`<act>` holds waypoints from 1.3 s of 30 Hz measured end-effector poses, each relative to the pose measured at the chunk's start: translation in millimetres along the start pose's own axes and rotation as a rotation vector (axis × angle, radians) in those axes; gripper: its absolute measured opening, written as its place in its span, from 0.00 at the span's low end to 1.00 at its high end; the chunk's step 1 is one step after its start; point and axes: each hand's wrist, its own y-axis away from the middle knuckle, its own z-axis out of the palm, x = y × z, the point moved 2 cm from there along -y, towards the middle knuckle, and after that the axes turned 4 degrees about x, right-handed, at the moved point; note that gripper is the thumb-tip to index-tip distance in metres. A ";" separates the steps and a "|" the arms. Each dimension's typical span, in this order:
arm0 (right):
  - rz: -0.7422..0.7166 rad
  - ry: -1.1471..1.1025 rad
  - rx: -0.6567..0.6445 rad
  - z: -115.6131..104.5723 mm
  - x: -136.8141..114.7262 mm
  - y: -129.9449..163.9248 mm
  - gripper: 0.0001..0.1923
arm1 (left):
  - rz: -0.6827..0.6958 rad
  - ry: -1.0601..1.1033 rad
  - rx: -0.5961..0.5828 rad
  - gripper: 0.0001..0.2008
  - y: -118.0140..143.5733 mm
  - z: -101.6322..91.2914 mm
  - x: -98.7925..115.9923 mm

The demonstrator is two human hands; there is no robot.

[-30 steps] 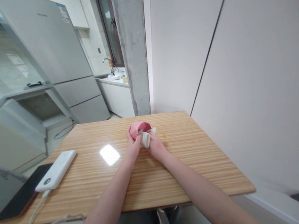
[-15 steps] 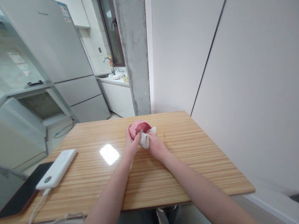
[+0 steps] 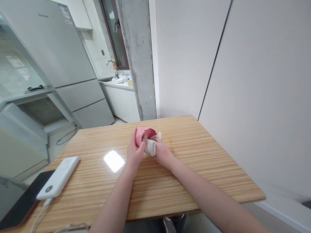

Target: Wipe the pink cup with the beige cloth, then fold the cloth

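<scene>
Over the far middle of the table, a pink bowl (image 3: 143, 131) is tipped on its side with its darker hollow facing right and toward me. My left hand (image 3: 135, 149) grips it from the left, the thumb at the near rim. A white cloth (image 3: 150, 147) is bunched at the bowl's opening and hangs below the rim. My right hand (image 3: 162, 151) is closed on the cloth, with its fingertips partly hidden inside the bowl and folds.
On the wooden table (image 3: 204, 174), a white power bank (image 3: 59, 177) with a cable (image 3: 37, 217) lies at the left, partly over a dark flat tablet-like slab (image 3: 21, 204). A white wall panel (image 3: 240, 87) rises close on the right. A fridge (image 3: 48, 42) stands beyond.
The bowl has turned slightly in my left hand, and its opening shows at a different angle. My right hand and the cloth have shifted a little at the rim.
</scene>
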 end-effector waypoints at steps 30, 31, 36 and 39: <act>0.004 0.070 -0.052 1.8 7.3 -0.6 0.10 | -0.227 0.031 -0.047 0.37 -1.1 5.3 -10.8; -0.020 0.085 -0.057 1.0 7.6 -1.5 0.10 | -0.180 0.010 -0.066 0.36 -3.4 1.2 -10.3; -0.027 0.016 0.032 6.0 8.1 -0.3 0.12 | -0.048 -0.019 -0.112 0.37 -2.0 -1.7 -3.6; 0.056 -0.129 0.131 10.3 8.4 2.5 0.16 | -0.136 0.056 -0.024 0.41 5.5 9.6 -1.2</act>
